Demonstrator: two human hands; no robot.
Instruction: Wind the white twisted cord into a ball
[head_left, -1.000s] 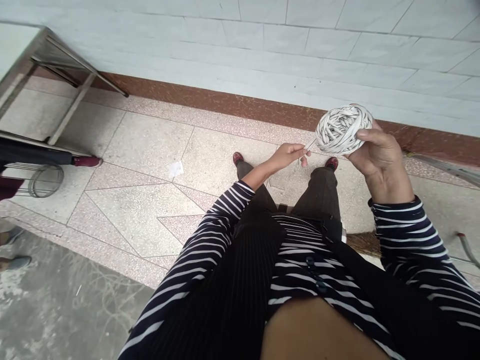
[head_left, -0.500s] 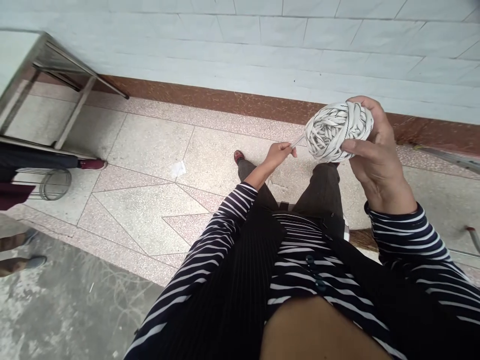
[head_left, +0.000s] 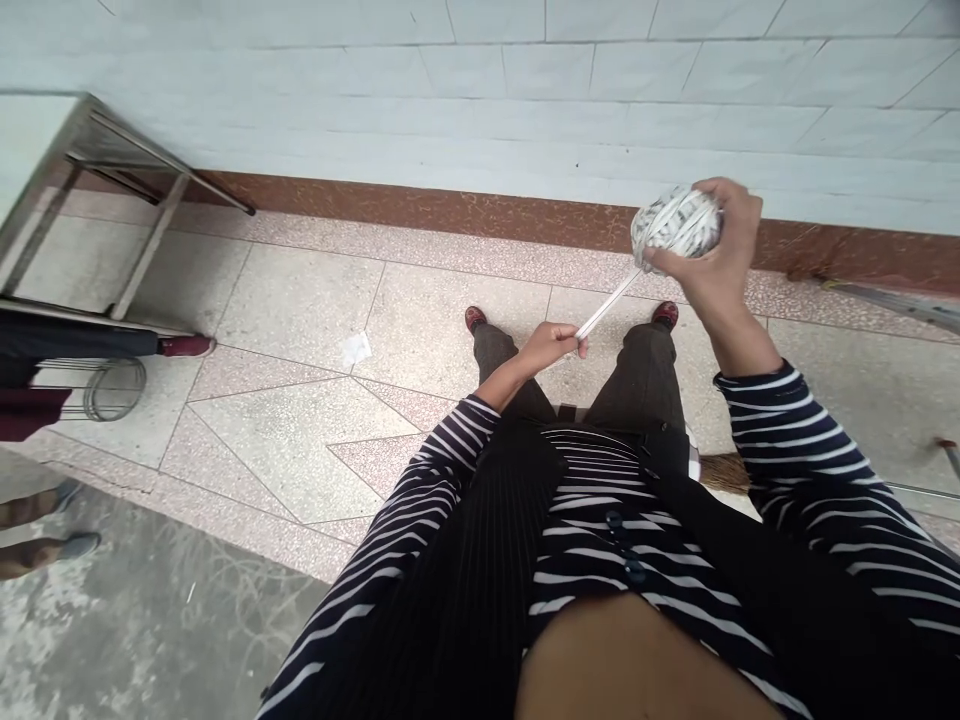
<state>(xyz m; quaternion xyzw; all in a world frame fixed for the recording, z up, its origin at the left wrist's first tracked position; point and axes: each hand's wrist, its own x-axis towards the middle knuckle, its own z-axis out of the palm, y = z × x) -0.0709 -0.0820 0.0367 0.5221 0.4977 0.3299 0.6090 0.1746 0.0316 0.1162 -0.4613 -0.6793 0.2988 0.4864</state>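
Note:
A wound ball of white cord (head_left: 679, 222) with dark flecks is held up at the right, in front of the wall's base. My right hand (head_left: 724, 240) is closed around its right side, thumb below and fingers over the top. From the ball's lower left, a taut length of white cord (head_left: 609, 305) slants down to my left hand (head_left: 553, 346). The left fingers are pinched on that strand, below and left of the ball, above the floor between my feet.
At the far left stands a metal-framed table (head_left: 45, 120), with a person's leg and red shoe (head_left: 186, 346) below it near a wire rack (head_left: 115, 390). A white scrap (head_left: 357, 348) lies on the tiled floor. Broom bristles (head_left: 724, 473) show beside my right hip.
The ball has turned in my right hand and moved away toward the wall. The strand between my hands is longer. My left hand has dropped slightly.

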